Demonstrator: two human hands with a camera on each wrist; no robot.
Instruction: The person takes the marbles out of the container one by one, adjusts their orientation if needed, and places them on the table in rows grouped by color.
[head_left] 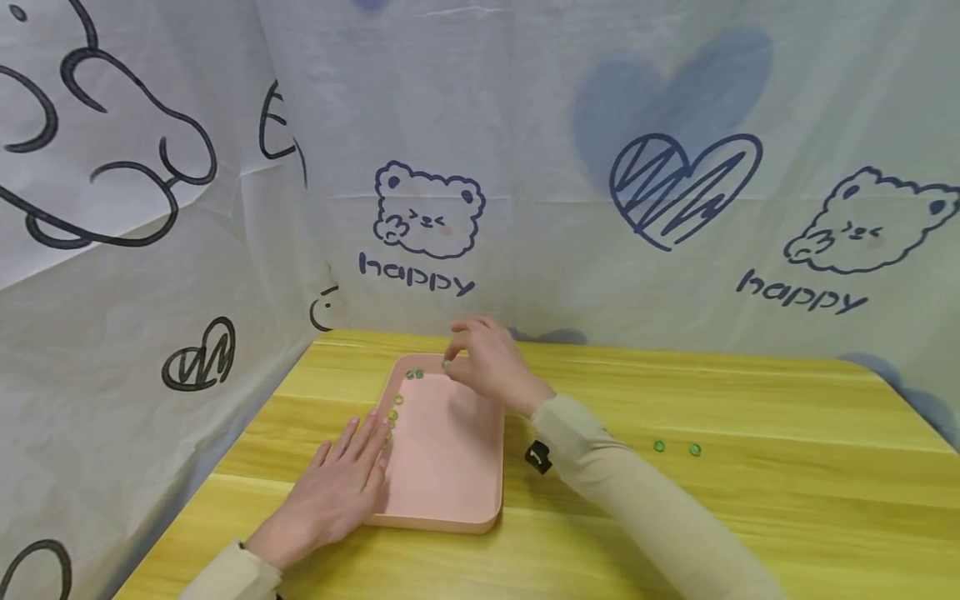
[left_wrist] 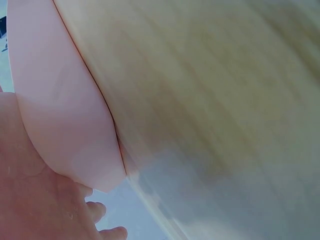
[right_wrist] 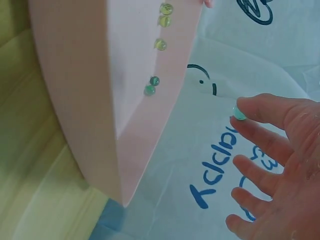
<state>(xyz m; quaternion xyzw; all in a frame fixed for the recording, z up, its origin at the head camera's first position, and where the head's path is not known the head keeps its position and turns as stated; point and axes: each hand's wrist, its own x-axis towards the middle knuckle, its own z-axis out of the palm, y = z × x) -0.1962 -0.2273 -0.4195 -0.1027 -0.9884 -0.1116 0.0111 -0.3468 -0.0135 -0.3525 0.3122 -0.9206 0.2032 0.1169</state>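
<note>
A pink rectangular tray (head_left: 446,467) lies on the table. My right hand (head_left: 487,360) is above the tray's far edge and pinches a green glass marble (right_wrist: 239,113) between thumb and index finger, the other fingers spread. Two green marbles (right_wrist: 151,85) sit together by the far left corner inside the tray. Several yellowish marbles (head_left: 398,400) line its left side, partly hidden by my left hand (head_left: 333,492). That hand rests on the left rim with its fingers straight. In the left wrist view, its palm lies against the tray's outer wall (left_wrist: 65,115).
Two more green marbles, a nearer one (head_left: 659,447) and one beside it (head_left: 695,449), lie on the wood-grain table (head_left: 787,500) right of the tray. A small black object (head_left: 538,457) shows by the right sleeve. White printed cloth (head_left: 555,250) hangs behind and at the left.
</note>
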